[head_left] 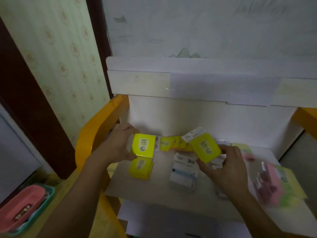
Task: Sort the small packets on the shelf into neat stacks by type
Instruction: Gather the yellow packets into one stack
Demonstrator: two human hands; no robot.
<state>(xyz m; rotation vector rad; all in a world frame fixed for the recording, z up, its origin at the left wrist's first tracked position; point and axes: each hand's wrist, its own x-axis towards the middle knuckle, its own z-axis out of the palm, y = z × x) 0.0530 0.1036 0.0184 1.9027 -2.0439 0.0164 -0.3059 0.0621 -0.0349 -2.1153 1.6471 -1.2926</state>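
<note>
A home interior, by the look: patterned cream wallpaper (65, 54) beside a dark wooden door frame (29, 100), and a yellow-framed shelf unit (96, 127) against the wall.

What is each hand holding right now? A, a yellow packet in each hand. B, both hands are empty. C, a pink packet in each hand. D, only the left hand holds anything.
A: the left hand grips one yellow packet and the right hand another yellow packet, both marked 2207.
</note>
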